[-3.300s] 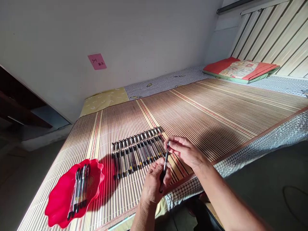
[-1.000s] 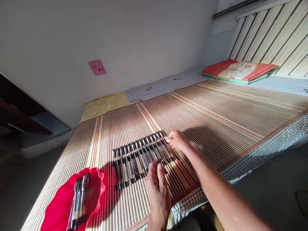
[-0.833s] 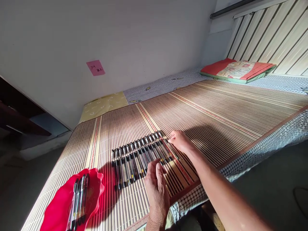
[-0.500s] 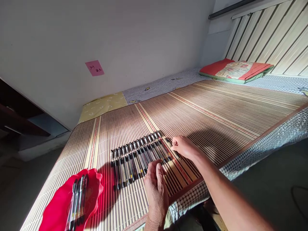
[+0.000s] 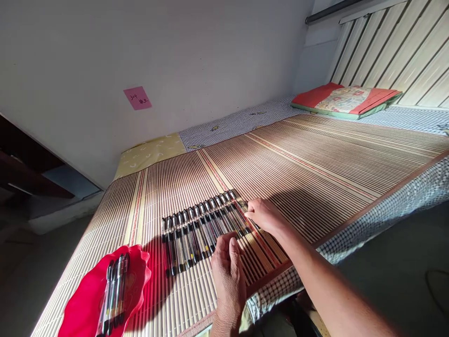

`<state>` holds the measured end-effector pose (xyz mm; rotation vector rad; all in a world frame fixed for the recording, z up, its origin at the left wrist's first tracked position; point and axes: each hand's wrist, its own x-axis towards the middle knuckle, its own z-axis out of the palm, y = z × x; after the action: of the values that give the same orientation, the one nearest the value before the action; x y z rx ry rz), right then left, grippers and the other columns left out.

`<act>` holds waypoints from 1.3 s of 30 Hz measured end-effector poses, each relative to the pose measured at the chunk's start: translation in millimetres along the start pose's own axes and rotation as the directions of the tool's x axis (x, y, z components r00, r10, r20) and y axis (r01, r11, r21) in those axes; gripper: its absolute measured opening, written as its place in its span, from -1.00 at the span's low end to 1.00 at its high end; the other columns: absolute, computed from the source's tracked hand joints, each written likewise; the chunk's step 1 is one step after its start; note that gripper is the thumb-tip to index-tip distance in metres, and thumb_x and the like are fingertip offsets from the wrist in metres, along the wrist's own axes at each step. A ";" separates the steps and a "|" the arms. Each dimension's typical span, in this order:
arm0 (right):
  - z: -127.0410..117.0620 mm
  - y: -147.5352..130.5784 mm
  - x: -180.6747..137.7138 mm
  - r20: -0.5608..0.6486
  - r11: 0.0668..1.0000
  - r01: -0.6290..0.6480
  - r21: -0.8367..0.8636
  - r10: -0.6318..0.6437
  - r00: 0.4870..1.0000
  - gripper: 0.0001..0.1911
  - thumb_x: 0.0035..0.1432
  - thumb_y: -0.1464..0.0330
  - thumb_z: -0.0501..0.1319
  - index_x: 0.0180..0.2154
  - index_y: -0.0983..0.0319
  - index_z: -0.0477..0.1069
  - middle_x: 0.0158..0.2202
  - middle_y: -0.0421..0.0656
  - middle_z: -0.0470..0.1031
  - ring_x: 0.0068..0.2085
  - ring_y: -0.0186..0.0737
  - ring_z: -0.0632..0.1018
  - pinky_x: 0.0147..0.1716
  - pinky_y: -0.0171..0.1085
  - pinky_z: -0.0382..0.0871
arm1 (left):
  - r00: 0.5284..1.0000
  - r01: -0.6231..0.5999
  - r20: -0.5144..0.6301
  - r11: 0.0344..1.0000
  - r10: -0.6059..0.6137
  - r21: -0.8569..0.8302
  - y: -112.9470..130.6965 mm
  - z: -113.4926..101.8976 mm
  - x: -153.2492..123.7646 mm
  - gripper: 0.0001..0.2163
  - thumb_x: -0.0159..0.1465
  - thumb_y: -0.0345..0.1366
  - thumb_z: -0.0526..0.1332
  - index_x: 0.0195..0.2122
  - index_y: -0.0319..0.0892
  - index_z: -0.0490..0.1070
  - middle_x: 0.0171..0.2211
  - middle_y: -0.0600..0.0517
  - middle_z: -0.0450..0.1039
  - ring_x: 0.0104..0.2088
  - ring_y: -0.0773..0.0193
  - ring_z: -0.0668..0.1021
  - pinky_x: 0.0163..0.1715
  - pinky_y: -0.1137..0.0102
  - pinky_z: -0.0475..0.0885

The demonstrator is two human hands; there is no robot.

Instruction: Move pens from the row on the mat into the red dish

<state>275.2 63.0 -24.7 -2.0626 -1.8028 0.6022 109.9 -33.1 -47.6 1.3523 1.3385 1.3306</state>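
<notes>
A row of clear-barrelled pens with black caps (image 5: 196,234) lies side by side on the slatted mat (image 5: 294,173). At the row's right end, my right hand (image 5: 264,215) is closed in a pinch over a pen, which it mostly hides; a dark bit shows beside the fingertips. My left hand (image 5: 228,271) rests by the lower ends of the right-hand pens, fingers curled and thumb up; whatever is inside them is hidden. To the left, several more pens (image 5: 114,295) lie together in a red scallop-edged plate (image 5: 80,299).
The mat covers a bed with a checked sheet (image 5: 351,238) along its front edge. A folded red and floral pillow (image 5: 345,100) lies at the far right by the slatted headboard (image 5: 389,56). A pink note (image 5: 137,98) is stuck on the wall behind.
My right hand has shifted slightly left, closer to the row of pens. My left hand has stayed nearly still, and the pens in the plate have not moved.
</notes>
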 end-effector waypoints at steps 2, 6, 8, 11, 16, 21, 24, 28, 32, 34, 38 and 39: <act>3.4 1.3 2.0 -0.013 1.000 0.012 -0.009 -0.012 1.000 -0.65 0.23 0.38 0.38 -0.54 0.22 0.32 -0.49 -0.23 0.44 -0.46 -0.34 0.41 -0.47 -0.29 0.07 | 1.000 0.000 0.004 1.000 0.000 -0.008 -0.8 -0.1 0.0 -0.55 0.42 0.15 0.18 -0.10 -0.16 0.58 -0.38 -0.02 0.52 -0.44 0.25 0.52 -0.42 0.41 0.46; 6.1 1.6 3.5 -0.023 1.000 0.003 -0.018 -0.004 1.000 -0.59 0.22 0.37 0.39 -0.56 0.22 0.25 -0.51 -0.25 0.41 -0.46 -0.34 0.39 -0.46 -0.29 0.08 | 1.000 -0.001 0.016 1.000 0.001 -0.014 -3.3 -0.6 -0.2 -0.57 0.43 0.13 0.18 -0.09 -0.15 0.58 -0.35 -0.04 0.54 -0.42 0.25 0.54 -0.40 0.40 0.47; 5.4 0.3 3.0 -0.024 1.000 0.002 -0.005 -0.002 1.000 -0.57 0.23 0.37 0.39 -0.57 0.22 0.23 -0.50 -0.25 0.41 -0.45 -0.35 0.38 -0.45 -0.29 0.09 | 1.000 -0.001 0.019 1.000 0.001 -0.010 -3.2 -0.6 -0.5 -0.58 0.43 0.12 0.18 -0.10 -0.15 0.58 -0.35 -0.03 0.54 -0.41 0.24 0.54 -0.39 0.40 0.48; 4.3 -1.4 2.5 -0.023 1.000 0.005 0.018 -0.004 1.000 -0.55 0.24 0.38 0.39 -0.58 0.22 0.21 -0.49 -0.26 0.42 -0.45 -0.36 0.38 -0.45 -0.29 0.08 | 1.000 0.004 0.024 1.000 -0.003 -0.008 -1.0 -0.3 -0.8 -0.58 0.43 0.12 0.18 -0.11 -0.16 0.58 -0.36 -0.03 0.54 -0.41 0.25 0.54 -0.37 0.40 0.48; 5.9 0.3 3.2 -0.043 0.999 0.036 0.027 -0.035 0.998 -0.59 0.22 0.39 0.40 -0.57 0.23 0.27 -0.44 -0.25 0.45 -0.42 -0.35 0.40 -0.43 -0.29 0.09 | 0.999 0.012 0.035 1.000 -0.012 -0.010 3.4 0.7 -0.7 -0.57 0.43 0.12 0.18 -0.12 -0.17 0.57 -0.37 -0.02 0.53 -0.40 0.25 0.54 -0.36 0.40 0.47; 6.2 0.0 3.2 -0.033 0.999 0.028 0.036 -0.027 0.999 -0.65 0.22 0.39 0.39 -0.55 0.23 0.35 -0.44 -0.24 0.48 -0.41 -0.34 0.43 -0.42 -0.28 0.10 | 1.000 -0.005 0.031 1.000 0.005 -0.004 4.7 1.1 -0.6 -0.57 0.42 0.13 0.19 -0.13 -0.17 0.58 -0.39 -0.01 0.51 -0.41 0.24 0.53 -0.39 0.40 0.46; 3.5 -2.0 2.5 -0.025 0.999 0.029 0.026 -0.028 0.999 -0.65 0.25 0.36 0.37 -0.55 0.23 0.35 -0.46 -0.22 0.47 -0.42 -0.33 0.41 -0.43 -0.28 0.08 | 0.999 0.002 0.042 1.000 -0.002 0.005 4.2 0.8 -0.4 -0.56 0.42 0.14 0.19 -0.13 -0.17 0.58 -0.40 -0.01 0.51 -0.42 0.24 0.52 -0.39 0.40 0.45; 0.2 2.9 2.0 -0.018 1.000 0.020 0.024 -0.019 1.000 -0.68 0.37 0.37 0.24 -0.48 0.22 0.38 -0.46 -0.21 0.47 -0.45 -0.32 0.39 -0.47 -0.28 0.05 | 0.999 0.015 0.045 1.000 -0.015 -0.002 2.4 0.9 -0.1 -0.54 0.42 0.15 0.17 -0.12 -0.17 0.58 -0.40 -0.01 0.51 -0.42 0.25 0.52 -0.39 0.40 0.45; 2.6 12.4 3.9 -0.055 0.999 0.029 0.032 -0.027 0.998 -0.83 0.28 0.52 0.28 -0.38 0.24 0.42 -0.36 -0.20 0.53 -0.39 -0.34 0.43 -0.43 -0.33 0.10 | 0.998 0.024 0.050 1.000 -0.023 -0.013 -1.0 1.8 -0.4 -0.55 0.43 0.14 0.17 -0.11 -0.17 0.57 -0.38 -0.02 0.51 -0.41 0.25 0.52 -0.41 0.42 0.44; 4.5 13.6 5.1 -0.053 0.999 0.026 0.031 -0.024 0.998 -0.86 0.24 0.53 0.32 -0.36 0.24 0.43 -0.34 -0.19 0.55 -0.38 -0.33 0.45 -0.42 -0.34 0.12 | 0.998 0.029 0.059 0.999 -0.027 -0.020 -3.2 2.2 -0.8 -0.56 0.44 0.13 0.17 -0.11 -0.17 0.57 -0.37 -0.02 0.51 -0.41 0.26 0.51 -0.42 0.43 0.42; 6.9 10.0 8.1 -0.044 1.000 0.016 0.022 -0.015 0.999 -0.86 0.24 0.54 0.31 -0.37 0.25 0.46 -0.37 -0.16 0.56 -0.39 -0.31 0.45 -0.44 -0.32 0.10 | 0.998 0.031 0.058 0.999 -0.029 -0.029 -6.3 2.5 -1.5 -0.56 0.43 0.13 0.17 -0.10 -0.17 0.56 -0.37 -0.02 0.50 -0.43 0.27 0.50 -0.45 0.43 0.41; 7.6 9.3 9.2 -0.048 1.000 0.016 0.018 -0.015 0.999 -0.85 0.25 0.54 0.29 -0.38 0.25 0.46 -0.38 -0.15 0.56 -0.40 -0.31 0.44 -0.45 -0.32 0.09 | 0.998 0.031 0.057 0.999 -0.029 -0.031 -6.4 2.5 -1.6 -0.56 0.43 0.14 0.18 -0.10 -0.17 0.56 -0.38 -0.01 0.50 -0.43 0.27 0.50 -0.45 0.43 0.41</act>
<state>280.1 70.5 -36.8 -2.0320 -1.7778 0.5579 111.6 -33.6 -54.5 1.3340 1.2895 1.2793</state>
